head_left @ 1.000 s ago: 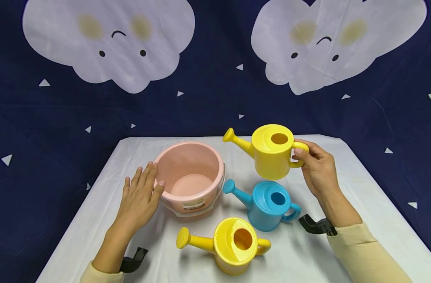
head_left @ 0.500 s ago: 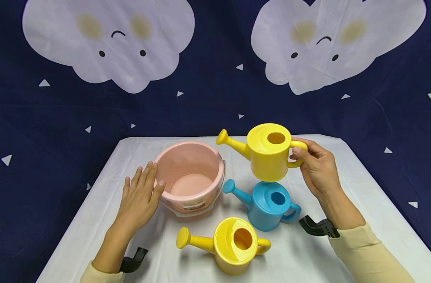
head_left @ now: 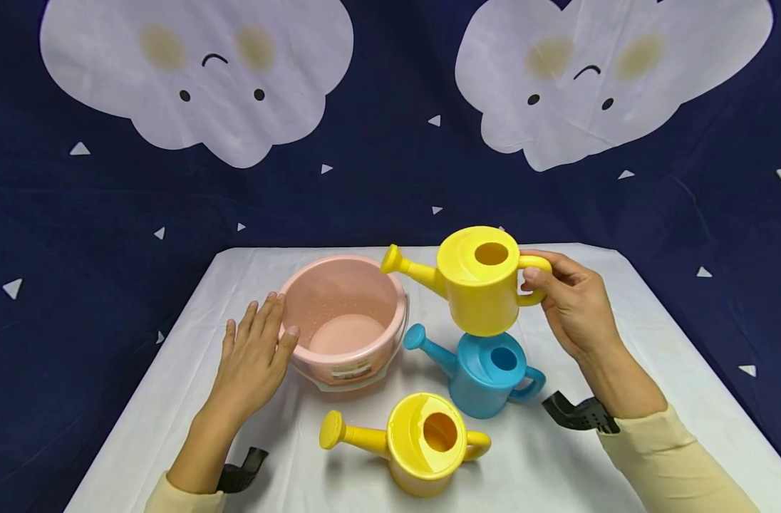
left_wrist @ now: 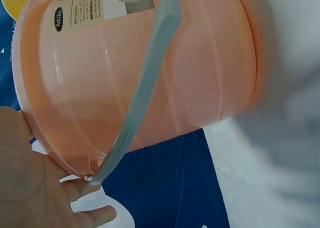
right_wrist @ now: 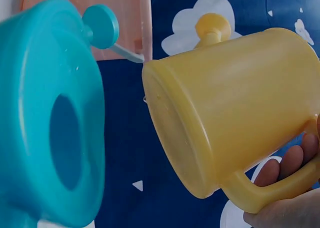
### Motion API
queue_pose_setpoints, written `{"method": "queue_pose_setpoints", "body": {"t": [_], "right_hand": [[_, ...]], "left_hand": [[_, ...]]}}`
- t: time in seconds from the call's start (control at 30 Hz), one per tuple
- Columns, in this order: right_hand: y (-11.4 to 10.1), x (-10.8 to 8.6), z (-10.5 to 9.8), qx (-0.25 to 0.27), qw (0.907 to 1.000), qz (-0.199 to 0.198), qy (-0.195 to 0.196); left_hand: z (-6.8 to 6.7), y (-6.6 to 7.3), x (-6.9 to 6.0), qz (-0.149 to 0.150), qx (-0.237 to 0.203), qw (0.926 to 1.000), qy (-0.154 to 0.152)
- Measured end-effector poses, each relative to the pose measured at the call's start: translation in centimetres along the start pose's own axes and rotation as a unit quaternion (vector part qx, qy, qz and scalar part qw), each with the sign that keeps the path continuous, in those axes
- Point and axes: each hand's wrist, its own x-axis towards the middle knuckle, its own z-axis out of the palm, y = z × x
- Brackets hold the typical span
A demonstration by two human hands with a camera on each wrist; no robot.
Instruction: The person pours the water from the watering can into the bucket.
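Observation:
A yellow watering can (head_left: 483, 299) hangs in the air, its handle gripped between the thumb and fingers of my right hand (head_left: 573, 306). Its spout points left, the rose over the right rim of a pink bucket (head_left: 358, 360). Below and slightly in front of it, a blue watering can (head_left: 480, 385) stands on the table; the right wrist view shows a gap between the two. My left hand (head_left: 252, 356) lies with straight fingers against the bucket's left rim. In the left wrist view, the bucket's grey handle (left_wrist: 142, 87) hangs down along its side.
A second yellow watering can (head_left: 422, 456) stands near the front of the white-covered table (head_left: 634, 320), spout to the left. Behind the table hangs a dark blue cloth (head_left: 390, 185) with clouds and small white triangles. Each wrist carries a black band mount (head_left: 579, 413).
My right hand has carried the yellow watering can left and slightly down, its spout now reaching the bucket's rim. The left hand, the bucket and the other cans have stayed put.

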Motion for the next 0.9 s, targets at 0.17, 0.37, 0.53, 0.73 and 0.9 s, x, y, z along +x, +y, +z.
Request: {"method": "queue_pose_setpoints", "body": {"t": [0.17, 0.37, 0.53, 0.73, 0.9], "right_hand": [[-0.4, 0.0, 0.4, -0.007, 0.9997, 0.000, -0.022], [-0.7, 0.1, 0.7, -0.030, 0.9990, 0.013, -0.032], [-0.8, 0.1, 1.0, -0.053, 0.9977, 0.017, -0.038], [-1.1, 0.2, 1.4, -0.077, 0.9959, 0.020, -0.042], [-1.3, 0.4, 1.9, -0.092, 0.9944, 0.014, -0.050]], "left_hand": [[0.0, 0.0, 0.0, 0.000, -0.001, 1.0000, -0.001], [0.0, 0.0, 0.0, 0.000, -0.002, 1.0000, -0.002], [0.0, 0.0, 0.1, 0.001, -0.001, 1.0000, -0.002], [0.0, 0.0, 0.1, 0.002, -0.003, 1.0000, -0.002], [0.0, 0.0, 0.0, 0.001, -0.001, 1.0000, 0.000]]}}
